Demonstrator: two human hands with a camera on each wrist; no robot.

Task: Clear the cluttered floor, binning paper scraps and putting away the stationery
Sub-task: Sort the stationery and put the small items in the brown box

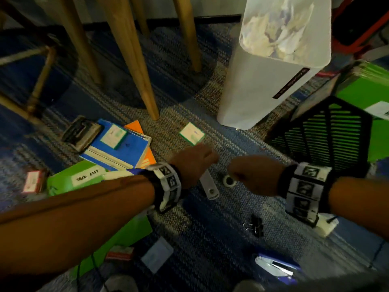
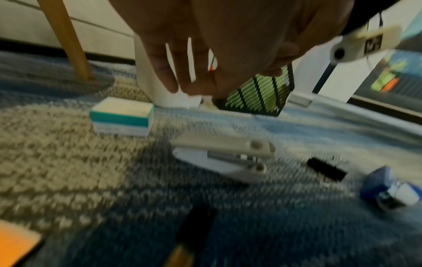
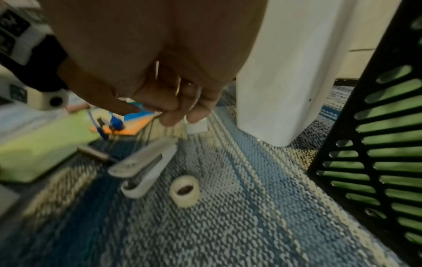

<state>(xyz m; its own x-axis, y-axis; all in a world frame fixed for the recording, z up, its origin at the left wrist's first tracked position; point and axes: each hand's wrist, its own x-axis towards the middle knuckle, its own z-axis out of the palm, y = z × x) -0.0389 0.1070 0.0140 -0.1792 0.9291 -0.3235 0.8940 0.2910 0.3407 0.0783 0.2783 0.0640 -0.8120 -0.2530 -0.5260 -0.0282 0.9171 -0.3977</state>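
Observation:
My left hand [image 1: 195,163] hovers over the front of a white stapler [image 1: 208,186] on the carpet; in the left wrist view its fingers [image 2: 173,72] hang straight and empty above the stapler [image 2: 223,155]. My right hand [image 1: 252,173] is just right of a small tape roll [image 1: 229,181]. Its fingers [image 3: 160,108] are curled with the thumb against them, holding nothing, above the tape roll [image 3: 185,191]. A white bin [image 1: 263,81] with crumpled paper [image 1: 280,32] inside stands behind. A black mesh organiser [image 1: 324,135] is on the right.
A small white-green box [image 1: 192,133] lies ahead of the left hand. Notebooks [image 1: 117,148], a hole punch [image 1: 81,131] and a green folder [image 1: 84,178] lie left. Binder clips [image 1: 255,225] and a blue stapler [image 1: 277,266] lie near me. Wooden stool legs [image 1: 134,60] stand behind.

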